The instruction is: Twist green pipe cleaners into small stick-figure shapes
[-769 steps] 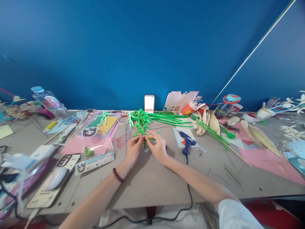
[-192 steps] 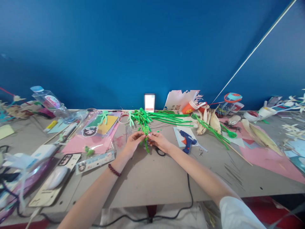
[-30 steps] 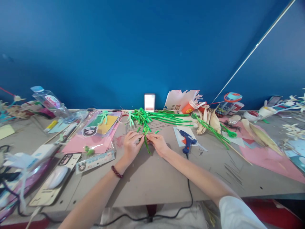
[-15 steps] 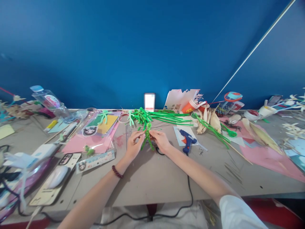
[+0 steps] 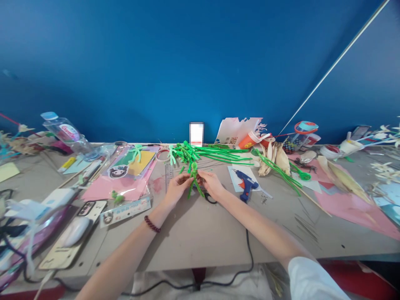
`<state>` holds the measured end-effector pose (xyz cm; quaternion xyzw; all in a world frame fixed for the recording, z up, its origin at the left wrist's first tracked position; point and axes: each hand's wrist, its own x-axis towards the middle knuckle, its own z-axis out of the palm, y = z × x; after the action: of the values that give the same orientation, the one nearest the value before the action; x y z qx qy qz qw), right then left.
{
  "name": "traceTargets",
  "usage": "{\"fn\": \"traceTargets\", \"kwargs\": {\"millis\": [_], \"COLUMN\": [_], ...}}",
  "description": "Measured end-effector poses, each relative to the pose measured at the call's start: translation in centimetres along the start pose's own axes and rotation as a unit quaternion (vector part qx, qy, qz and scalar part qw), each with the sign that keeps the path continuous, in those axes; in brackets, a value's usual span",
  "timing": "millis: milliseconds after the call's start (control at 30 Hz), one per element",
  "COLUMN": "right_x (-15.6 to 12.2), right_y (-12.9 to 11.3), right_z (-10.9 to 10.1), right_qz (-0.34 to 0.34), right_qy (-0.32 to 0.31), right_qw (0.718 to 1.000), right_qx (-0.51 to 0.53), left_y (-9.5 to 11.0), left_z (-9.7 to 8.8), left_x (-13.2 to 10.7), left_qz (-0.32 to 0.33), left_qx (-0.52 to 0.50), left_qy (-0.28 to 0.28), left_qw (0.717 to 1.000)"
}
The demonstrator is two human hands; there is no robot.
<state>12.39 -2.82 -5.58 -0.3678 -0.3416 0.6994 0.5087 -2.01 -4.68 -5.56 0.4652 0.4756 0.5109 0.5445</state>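
Note:
Between my hands is a small green piece of twisted pipe cleaners (image 5: pixel 194 168), with a coiled upper part and two legs spreading downward. My left hand (image 5: pixel 177 189) pinches it from the left, fingertips at its middle. From the other side, my right hand (image 5: pixel 213 186) has its fingers closed against the same piece. Just behind lies a heap of green pipe cleaners (image 5: pixel 186 153), with long green stems (image 5: pixel 225 154) reaching to the right. Black scissor handles (image 5: pixel 211 199) show partly under my right hand.
A blue glue gun (image 5: pixel 248 184) lies on paper to the right, its cord crossing the table (image 5: pixel 200 237). At left are pink sheets (image 5: pixel 93 187), a phone (image 5: pixel 90 210) and a white mouse (image 5: pixel 75 231). Dried husks (image 5: pixel 275 156) and an orange cup (image 5: pixel 248 141) stand toward the back right.
The green piece has shifted slightly down and its legs have swung a little to the right. My left hand has moved slightly with it; more of the scissor handles shows.

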Motion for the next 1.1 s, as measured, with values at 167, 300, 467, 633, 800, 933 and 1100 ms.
{"fn": "traceTargets", "kwargs": {"millis": [167, 300, 467, 633, 800, 933, 1100], "right_x": [0.16, 0.03, -0.15, -0.32, -0.42, -0.53, -0.65], "right_y": [-0.19, -0.12, -0.08, -0.71, -0.89, -0.68, -0.73], "right_z": [-0.23, -0.22, -0.17, -0.38, -0.36, -0.18, -0.17], "right_qz": [0.035, 0.042, 0.048, 0.079, 0.089, 0.098, 0.100], "right_qy": [-0.005, -0.023, -0.061, -0.110, -0.126, -0.149, -0.148], "right_qw": [0.999, 0.999, 0.997, 0.990, 0.988, 0.983, 0.983], "right_qx": [0.021, 0.012, 0.020, 0.026, 0.026, 0.037, 0.042], "left_y": [-0.07, -0.14, -0.18, -0.24, -0.43, -0.37, -0.02], "left_z": [-0.28, -0.48, -0.44, -0.42, -0.32, -0.46, -0.60], "left_x": [0.13, 0.21, 0.19, 0.26, 0.20, -0.07, -0.46], "left_qz": [0.002, 0.007, 0.061, 0.072, 0.107, 0.180, 0.250], "left_qx": [-0.007, -0.003, 0.037, 0.043, 0.067, 0.141, 0.202], "left_qy": [0.003, 0.000, 0.011, -0.001, 0.038, 0.067, 0.074], "left_qw": [1.000, 1.000, 0.997, 0.996, 0.991, 0.971, 0.944]}}
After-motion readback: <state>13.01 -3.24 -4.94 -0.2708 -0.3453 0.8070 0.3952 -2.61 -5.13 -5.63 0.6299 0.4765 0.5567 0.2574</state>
